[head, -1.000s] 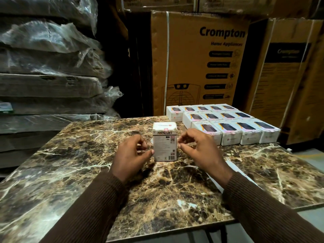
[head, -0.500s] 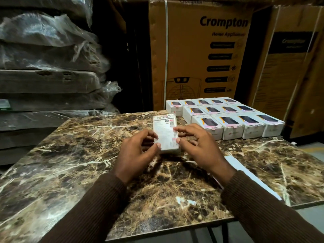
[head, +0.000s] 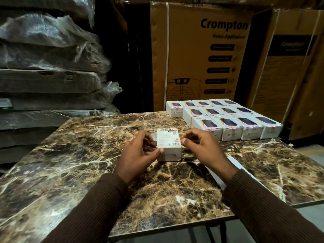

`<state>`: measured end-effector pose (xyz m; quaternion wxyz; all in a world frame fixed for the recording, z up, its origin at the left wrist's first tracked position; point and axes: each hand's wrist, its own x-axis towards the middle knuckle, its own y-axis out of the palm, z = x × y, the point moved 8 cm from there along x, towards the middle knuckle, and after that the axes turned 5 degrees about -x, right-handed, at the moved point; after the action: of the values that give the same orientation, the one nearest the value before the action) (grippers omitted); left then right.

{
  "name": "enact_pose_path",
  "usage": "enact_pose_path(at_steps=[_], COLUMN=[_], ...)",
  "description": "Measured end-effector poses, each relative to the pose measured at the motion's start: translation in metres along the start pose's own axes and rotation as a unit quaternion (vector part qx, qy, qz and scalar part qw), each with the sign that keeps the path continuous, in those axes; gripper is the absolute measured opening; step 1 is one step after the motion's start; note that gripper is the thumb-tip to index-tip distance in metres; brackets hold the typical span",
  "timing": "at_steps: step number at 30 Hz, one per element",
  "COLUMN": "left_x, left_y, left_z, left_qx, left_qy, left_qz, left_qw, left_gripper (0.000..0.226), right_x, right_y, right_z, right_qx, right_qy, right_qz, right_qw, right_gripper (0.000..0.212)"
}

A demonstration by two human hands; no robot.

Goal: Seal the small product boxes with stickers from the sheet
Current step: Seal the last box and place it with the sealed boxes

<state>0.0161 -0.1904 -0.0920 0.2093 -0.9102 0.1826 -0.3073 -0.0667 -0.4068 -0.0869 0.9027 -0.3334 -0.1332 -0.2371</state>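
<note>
**Small box held flat between both hands on marble tabletop**

While lying on its broad face near the middle of the tabletop (head: 70, 172), small white box (head: 168, 144) gripped from both sides. Left hand (head: 138, 153) curled round the box's left edge, thumb pressed on the near left corner, fingers bent behind the far side. Right hand (head: 203, 149) closed lightly against the right edge, fingertips touching the box near its upper right side, thumb tucked low. Printed label with fine text and a small red mark facing up; lettering on the near end wall too small to read. Both sleeves (head: 263, 204) dark brown and ribbed, reaching in from the bottom corners.

Behind and to the right, near the far right edge, block of white boxes (head: 226, 118) set in three tidy rows, touching one another, each with a dark picture on top and a small pink sticker over the front lip. Beneath the right wrist, white sheet (head: 235, 163) lying flat, partly hidden by the arm; stickers on it not to be made out.

Beyond, big brown carton (head: 192, 58) marked "Crompton", second carton (head: 289, 67) just beside it on the right, and on the left a stack of plastic-wrapped mattresses (head: 49, 67).
</note>
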Motion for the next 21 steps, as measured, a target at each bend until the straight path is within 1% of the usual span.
enact_pose_path(at_steps=[2, 5, 7, 9, 12, 14, 18, 21], left_x=[-0.002, -0.006, -0.007, -0.009, -0.013, -0.017, -0.018, -0.014], left_y=[0.000, 0.007, 0.012, 0.012, 0.008, 0.005, -0.002, -0.007], left_z=[0.007, 0.007, 0.003, -0.002, -0.010, -0.017, -0.040, -0.058], left_qx=[0.023, 0.063, 0.061, 0.049, -0.005, -0.039, -0.042, -0.044], left_qy=[-0.014, -0.005, 0.004, 0.015, 0.018, 0.021, 0.061, 0.082], left_qz=[0.003, 0.025, 0.034, 0.028, 0.009, -0.002, -0.030, -0.058], left_qw=[1.000, 0.998, 0.998, 0.998, 1.000, 0.999, 0.997, 0.994], left_gripper=[0.027, 0.025, 0.023, 0.019, 0.012, 0.015, 0.020, 0.027], right_x=[-0.004, -0.012, -0.017, -0.019, -0.021, -0.022, -0.026, -0.023], right_y=[-0.004, 0.003, 0.008, 0.010, 0.003, -0.002, -0.015, -0.030], right_z=[0.004, 0.013, 0.020, 0.026, 0.035, 0.043, 0.053, 0.056], right_qx=[-0.025, -0.054, -0.071, -0.072, -0.060, -0.045, -0.035, -0.033], right_qy=[0.004, 0.009, 0.001, -0.006, -0.024, -0.053, -0.082, -0.099], right_qz=[0.015, 0.082, 0.110, 0.119, 0.103, 0.091, 0.065, 0.019], right_qw=[1.000, 0.995, 0.991, 0.990, 0.993, 0.993, 0.994, 0.994], right_gripper=[0.011, 0.013, 0.014, 0.015, 0.021, 0.028, 0.049, 0.051])
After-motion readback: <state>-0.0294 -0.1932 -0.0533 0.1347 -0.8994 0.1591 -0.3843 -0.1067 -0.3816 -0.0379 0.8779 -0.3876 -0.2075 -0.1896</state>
